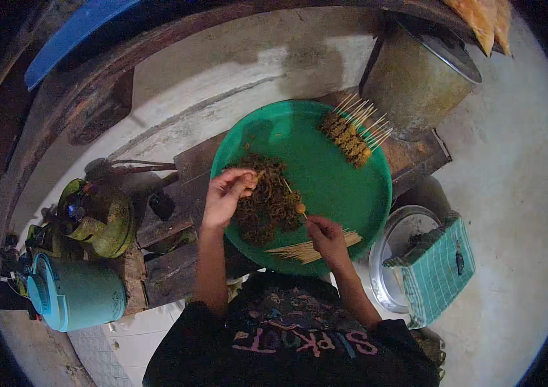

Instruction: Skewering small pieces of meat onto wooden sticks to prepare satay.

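A round green tray (346,203) lies before me. My right hand (326,237) grips a thin bamboo skewer (288,186), which carries a small orange-brown ball (300,208) near the fingers. The skewer points up and left over a heap of stringy brown food pieces (264,213). My left hand (229,193) is at the heap's upper left, thumb and fingertips drawn together; whether a piece is between them is unclear. Bare skewers (298,251) lie fanned out at the tray's near side, partly behind my right hand. Several filled skewers (346,138) sit side by side at the upper right rim.
A tall metal pot (409,82) stands beyond the tray at the right. Nearer are an aluminium basin (385,266) and a teal checked cloth (440,271). On the left are a light-blue lidded container (90,292) and a green gas cylinder (114,222). Wooden planks (196,164) lie under the tray.
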`<state>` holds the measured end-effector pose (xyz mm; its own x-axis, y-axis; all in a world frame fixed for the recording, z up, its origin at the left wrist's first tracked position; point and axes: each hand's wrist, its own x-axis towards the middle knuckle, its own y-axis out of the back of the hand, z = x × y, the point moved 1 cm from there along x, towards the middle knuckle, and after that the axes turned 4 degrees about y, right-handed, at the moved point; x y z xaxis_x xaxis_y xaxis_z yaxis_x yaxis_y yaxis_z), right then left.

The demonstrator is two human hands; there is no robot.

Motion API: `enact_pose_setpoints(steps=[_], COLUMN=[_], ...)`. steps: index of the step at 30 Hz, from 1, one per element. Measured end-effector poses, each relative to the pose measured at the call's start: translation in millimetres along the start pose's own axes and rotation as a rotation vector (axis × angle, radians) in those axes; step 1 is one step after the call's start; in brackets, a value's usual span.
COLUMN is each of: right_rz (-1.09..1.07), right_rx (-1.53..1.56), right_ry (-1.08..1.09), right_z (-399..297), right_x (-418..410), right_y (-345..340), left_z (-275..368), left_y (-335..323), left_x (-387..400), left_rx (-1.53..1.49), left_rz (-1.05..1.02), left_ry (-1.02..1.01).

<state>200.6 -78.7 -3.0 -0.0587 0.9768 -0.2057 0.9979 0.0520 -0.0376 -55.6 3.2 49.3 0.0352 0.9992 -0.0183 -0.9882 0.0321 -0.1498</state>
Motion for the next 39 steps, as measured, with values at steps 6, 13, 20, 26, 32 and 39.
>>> enact_pose_setpoints(steps=[6,13,20,26,32,39], right_rz=[0.013,0.009,0.005,-0.004,-0.001,-0.018], right_rx=[-0.156,-0.253,-0.251,-0.273,-0.289,-0.259], right_ry=[0.102,0.326,0.272,0.329,0.295,0.346], right_z=[-14,-17,-25,-24,-23,-20], right_x=[-4,-6,-8,-7,-8,-7], right_y=[-10,-12,-13,-12,-12,-11], left_z=[-13,-4,-21,-17,-15,-15], left_y=[-2,-22,-19,-22,-21,-19], left_x=[1,-6,2,1,0,-1], left_rx=[0.037,-0.363,0.131,0.119,0.409,0.458], left_rz=[0.049,0.011,0.044,0.061,0.133,0.152], left_ry=[0.007,0.177,-0.169,-0.184,-0.284,-0.231])
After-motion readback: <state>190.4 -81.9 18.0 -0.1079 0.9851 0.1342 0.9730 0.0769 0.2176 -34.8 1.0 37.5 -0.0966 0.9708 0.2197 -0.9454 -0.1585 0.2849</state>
